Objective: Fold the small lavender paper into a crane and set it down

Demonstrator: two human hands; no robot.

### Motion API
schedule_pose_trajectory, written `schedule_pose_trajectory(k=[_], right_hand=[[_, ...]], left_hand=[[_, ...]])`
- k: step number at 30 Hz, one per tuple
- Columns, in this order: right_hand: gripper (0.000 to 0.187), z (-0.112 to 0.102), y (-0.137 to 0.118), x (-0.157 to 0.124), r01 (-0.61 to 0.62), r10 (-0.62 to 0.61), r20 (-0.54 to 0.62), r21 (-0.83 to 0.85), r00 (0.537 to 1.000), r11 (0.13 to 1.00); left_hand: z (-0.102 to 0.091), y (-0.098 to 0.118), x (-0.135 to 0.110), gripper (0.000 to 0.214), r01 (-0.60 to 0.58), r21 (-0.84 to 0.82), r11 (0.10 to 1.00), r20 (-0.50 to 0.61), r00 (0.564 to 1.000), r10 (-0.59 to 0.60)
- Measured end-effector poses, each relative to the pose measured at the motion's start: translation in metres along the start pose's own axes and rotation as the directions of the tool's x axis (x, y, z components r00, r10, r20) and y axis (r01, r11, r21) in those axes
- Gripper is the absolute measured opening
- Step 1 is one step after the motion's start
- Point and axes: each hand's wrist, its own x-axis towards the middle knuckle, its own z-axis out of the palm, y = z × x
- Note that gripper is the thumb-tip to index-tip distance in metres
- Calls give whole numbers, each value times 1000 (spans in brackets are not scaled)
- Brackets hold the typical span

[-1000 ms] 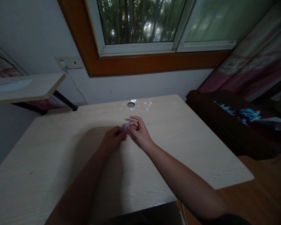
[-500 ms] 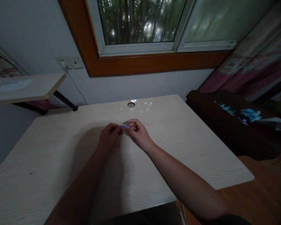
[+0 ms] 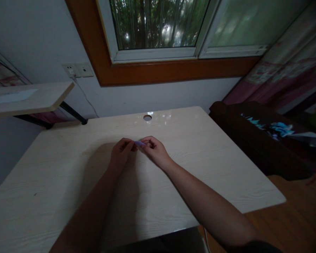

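Between my fingertips is a small, thin, pale purple piece, perhaps paper; most of it is covered by my fingers. My left hand pinches its left end between thumb and fingers. On the other side, my right hand is closed on its right end, thumb below and fingers curled above. Both hands are close together over the middle of the light wood-grain table, and a shadow falls to the left of them.
A round cable hole is near the table's back edge. At the left stands a raised shelf on black legs. Behind are a wall socket with a cord and a window. Dark brown furniture with blue cloth stands at the right.
My right hand's fingers have drawn in and curled lower over the purple piece, of which less shows now. My left hand has barely moved.
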Motion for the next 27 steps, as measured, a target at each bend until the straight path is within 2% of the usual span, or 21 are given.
schedule_pose_trajectory(k=[7, 11, 14, 18, 22, 27], right_hand=[[23, 0, 0, 2, -3, 9, -56, 104, 998, 995], [26, -1, 1, 5, 43, -14, -139, 206, 990, 978], [29, -1, 0, 6, 69, -30, -180, 214, 983, 974], [30, -1, -3, 5, 69, -35, -174, 194, 984, 979], [31, 1, -4, 3, 74, -46, -152, 184, 987, 980], [31, 2, -4, 3, 66, -45, -114, 190, 992, 979]], left_hand=[[0, 5, -1, 21, -11, 50, 999, 16, 1000, 10], [2, 9, -3, 19, 12, 89, 996, 87, 996, -20], [3, 9, -4, 20, 40, 133, 990, 173, 983, -63], [4, 8, -4, 20, 26, 208, 978, 243, 967, -77], [4, 9, -4, 23, 34, 236, 971, 234, 968, -90], [4, 6, -3, 24, 56, 168, 984, 218, 972, -92]])
